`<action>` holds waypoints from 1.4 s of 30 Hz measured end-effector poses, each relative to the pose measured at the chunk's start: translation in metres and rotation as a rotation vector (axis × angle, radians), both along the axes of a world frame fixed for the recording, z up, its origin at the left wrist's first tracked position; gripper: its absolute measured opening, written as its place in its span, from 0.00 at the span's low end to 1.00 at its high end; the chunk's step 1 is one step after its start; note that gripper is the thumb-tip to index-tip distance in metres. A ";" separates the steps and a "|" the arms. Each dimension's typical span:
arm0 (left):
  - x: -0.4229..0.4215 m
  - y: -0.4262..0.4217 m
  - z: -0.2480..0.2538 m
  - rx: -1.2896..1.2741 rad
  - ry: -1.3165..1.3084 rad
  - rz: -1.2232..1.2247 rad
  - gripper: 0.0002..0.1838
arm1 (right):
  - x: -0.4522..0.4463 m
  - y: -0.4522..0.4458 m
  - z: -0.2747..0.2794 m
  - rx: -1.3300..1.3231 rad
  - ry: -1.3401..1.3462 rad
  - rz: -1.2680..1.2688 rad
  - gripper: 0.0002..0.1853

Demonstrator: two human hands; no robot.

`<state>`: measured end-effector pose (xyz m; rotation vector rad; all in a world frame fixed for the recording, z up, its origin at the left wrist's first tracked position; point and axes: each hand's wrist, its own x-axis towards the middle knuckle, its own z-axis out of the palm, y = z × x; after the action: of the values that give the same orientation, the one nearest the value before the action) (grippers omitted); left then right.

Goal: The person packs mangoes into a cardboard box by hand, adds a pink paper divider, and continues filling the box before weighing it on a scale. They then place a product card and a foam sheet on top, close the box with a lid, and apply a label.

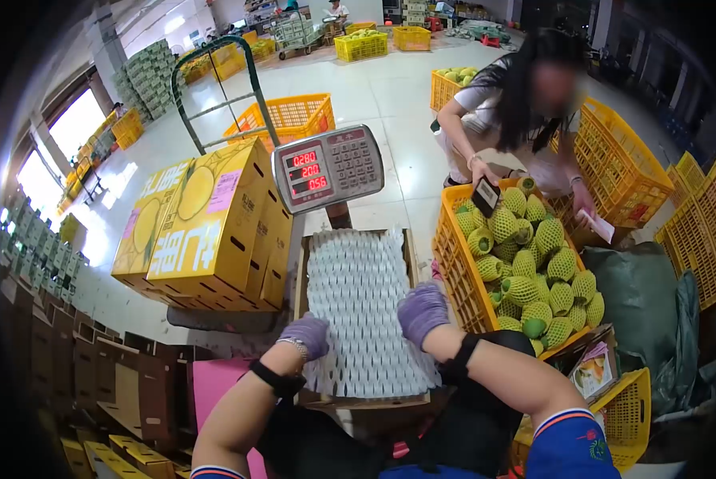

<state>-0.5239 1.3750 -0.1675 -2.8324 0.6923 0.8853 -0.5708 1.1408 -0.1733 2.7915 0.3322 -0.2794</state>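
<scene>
The step in hand looks to be laying the white foam sheet (358, 311) over the open carton (410, 259). The person's left hand (307, 335) and right hand (423, 314), both in purple gloves, curl at its two side edges; whether the fingers pinch it cannot be told. Judging by that, the next move calls for easing the edges evenly inside. The scale display (327, 169) stands just beyond, yellow boxes (206, 219) lie to the left, and the crate (460, 279) of netted fruit (526, 275) crowds the right side

Green trolley frame (257, 88), orange crate (308, 113) behind, pale tiled floor (418, 164)
</scene>
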 end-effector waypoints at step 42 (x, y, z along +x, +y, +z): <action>-0.065 0.365 -0.235 -0.328 -0.046 0.917 0.17 | -0.091 -0.004 -0.036 0.382 0.168 -0.497 0.33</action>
<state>-0.5893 1.7396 -0.4027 -3.4544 -0.6049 0.8171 -0.6617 1.1369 -0.2096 3.2009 -0.3185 -0.6224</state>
